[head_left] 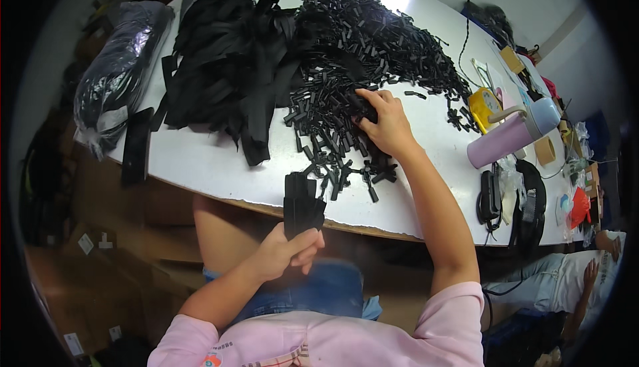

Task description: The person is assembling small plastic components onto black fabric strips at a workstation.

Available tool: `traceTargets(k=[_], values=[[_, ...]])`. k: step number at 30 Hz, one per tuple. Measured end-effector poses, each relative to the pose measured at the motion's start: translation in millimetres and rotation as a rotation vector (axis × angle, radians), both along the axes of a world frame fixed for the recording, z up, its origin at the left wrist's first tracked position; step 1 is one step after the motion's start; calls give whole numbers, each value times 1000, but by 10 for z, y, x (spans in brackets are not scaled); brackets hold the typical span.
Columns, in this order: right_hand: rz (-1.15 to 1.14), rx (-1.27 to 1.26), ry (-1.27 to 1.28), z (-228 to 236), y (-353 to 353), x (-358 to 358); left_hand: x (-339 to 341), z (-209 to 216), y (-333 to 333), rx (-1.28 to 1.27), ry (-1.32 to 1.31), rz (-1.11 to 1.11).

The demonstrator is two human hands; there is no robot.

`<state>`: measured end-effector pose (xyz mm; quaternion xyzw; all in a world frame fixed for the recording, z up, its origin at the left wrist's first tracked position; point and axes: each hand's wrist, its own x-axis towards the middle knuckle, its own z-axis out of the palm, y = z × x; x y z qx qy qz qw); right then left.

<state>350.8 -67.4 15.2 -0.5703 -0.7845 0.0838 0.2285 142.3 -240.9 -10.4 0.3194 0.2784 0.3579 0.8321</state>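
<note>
My left hand (293, 250) is closed around the lower end of a bundle of black fabric strips (301, 200), held upright at the table's near edge. Over the near part of a heap of small black plastic pieces (333, 117), my right hand (387, 124) has its fingers and thumb curled about something dark. What it grips blends into the black heap, so its kind is unclear. A large pile of loose black strips (226, 67) lies left of the heap, some strips spilling toward me.
On the white table (200, 167), a plastic-wrapped black bundle (120, 67) lies at the far left. To the right are a lilac bottle (502, 140), a yellow tape roll (484, 107) and a black strap (530, 197). Another person (579, 274) sits at lower right.
</note>
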Motion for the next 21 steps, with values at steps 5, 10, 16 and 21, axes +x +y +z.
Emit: traceTargets(k=[5,10,16,21], values=[[173,343,24,439,-708,-180,-104,46,-60,-46,-70,68],[465,-492,1061,-48,-1799,-406,-82,309,121,-41,-398,337],[162,-1035,1971,-427,-2045,-787,14,343,224,234,-301,593],[-14,-979,2014,-426,-1972,-915,115,256,-6,343,-53,599]])
